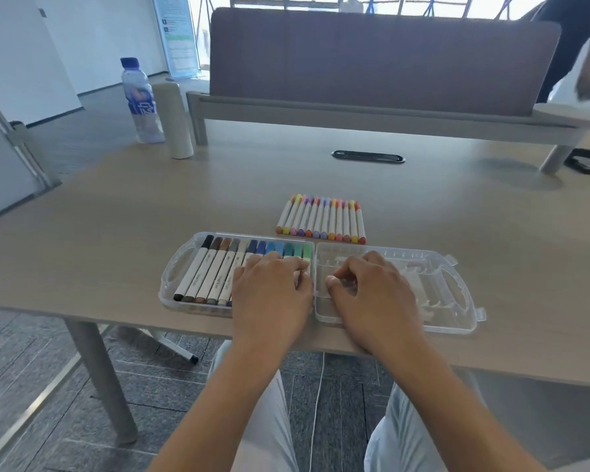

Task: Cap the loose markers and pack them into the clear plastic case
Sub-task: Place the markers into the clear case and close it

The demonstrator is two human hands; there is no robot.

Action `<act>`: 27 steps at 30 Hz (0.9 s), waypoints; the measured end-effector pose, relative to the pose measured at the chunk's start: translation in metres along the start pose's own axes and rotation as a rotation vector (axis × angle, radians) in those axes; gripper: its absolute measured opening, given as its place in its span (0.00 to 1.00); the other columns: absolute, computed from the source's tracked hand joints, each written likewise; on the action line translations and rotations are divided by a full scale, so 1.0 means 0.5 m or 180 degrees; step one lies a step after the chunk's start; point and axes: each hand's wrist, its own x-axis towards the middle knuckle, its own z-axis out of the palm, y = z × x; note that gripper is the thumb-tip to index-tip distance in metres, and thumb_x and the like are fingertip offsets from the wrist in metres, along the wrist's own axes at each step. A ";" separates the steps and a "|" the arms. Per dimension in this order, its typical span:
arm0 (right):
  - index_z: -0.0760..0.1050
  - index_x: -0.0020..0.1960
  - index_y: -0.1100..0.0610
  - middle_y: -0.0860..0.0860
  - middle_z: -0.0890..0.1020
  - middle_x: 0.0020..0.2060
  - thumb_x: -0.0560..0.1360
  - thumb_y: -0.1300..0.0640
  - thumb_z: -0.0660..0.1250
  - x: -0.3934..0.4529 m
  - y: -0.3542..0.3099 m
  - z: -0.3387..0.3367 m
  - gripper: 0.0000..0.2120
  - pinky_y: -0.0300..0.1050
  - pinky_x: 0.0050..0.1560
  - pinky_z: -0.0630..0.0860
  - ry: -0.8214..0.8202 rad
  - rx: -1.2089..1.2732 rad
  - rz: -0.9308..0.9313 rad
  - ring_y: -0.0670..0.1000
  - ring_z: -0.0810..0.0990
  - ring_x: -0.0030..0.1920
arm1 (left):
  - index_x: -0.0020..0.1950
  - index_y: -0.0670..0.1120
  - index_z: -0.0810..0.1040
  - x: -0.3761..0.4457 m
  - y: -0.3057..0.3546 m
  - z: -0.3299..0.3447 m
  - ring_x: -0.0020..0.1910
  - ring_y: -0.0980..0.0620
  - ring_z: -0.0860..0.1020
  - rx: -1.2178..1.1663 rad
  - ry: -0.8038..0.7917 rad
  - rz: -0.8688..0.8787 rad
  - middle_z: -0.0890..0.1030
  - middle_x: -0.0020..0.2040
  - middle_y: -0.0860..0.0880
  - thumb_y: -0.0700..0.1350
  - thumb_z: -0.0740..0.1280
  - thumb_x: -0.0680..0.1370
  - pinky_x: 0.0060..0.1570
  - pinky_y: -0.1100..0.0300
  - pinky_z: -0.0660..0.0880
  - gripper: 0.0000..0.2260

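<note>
While marker (215, 274) print blurs unreadably, curled hands (273, 287) (368, 287) rest on the case (457, 321), grasp unclear.

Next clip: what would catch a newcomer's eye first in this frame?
Probably the open clear case at the table's near edge: its left half holds a row of capped markers, its right half looks empty. Both hands sit on it, the left hand over the markers, the right hand over the empty half. Just behind it lies a loose row of markers.
</note>
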 end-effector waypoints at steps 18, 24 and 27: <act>0.79 0.49 0.44 0.45 0.77 0.53 0.78 0.42 0.65 0.082 -0.009 0.020 0.08 0.50 0.57 0.75 0.0044 -0.0066 0.0127 0.48 0.75 0.53 | 0.62 0.55 0.82 0.085 -0.013 0.013 0.56 0.51 0.77 0.0000 -0.0037 0.0072 0.83 0.55 0.52 0.52 0.60 0.82 0.60 0.54 0.69 0.14; 0.81 0.46 0.46 0.41 0.79 0.46 0.78 0.43 0.66 0.125 0.015 -0.006 0.09 0.46 0.50 0.77 -0.0349 0.0035 0.0139 0.47 0.79 0.47 | 0.56 0.54 0.81 0.112 0.020 0.017 0.48 0.52 0.79 0.0096 -0.0111 -0.0122 0.83 0.46 0.53 0.52 0.60 0.81 0.55 0.54 0.71 0.11; 0.82 0.45 0.46 0.41 0.83 0.40 0.79 0.44 0.68 0.165 0.028 -0.035 0.09 0.45 0.46 0.80 -0.0485 0.0278 0.0287 0.44 0.82 0.41 | 0.51 0.51 0.81 0.154 0.041 0.006 0.42 0.52 0.80 -0.0116 -0.0351 -0.0249 0.82 0.43 0.53 0.52 0.61 0.81 0.52 0.52 0.77 0.10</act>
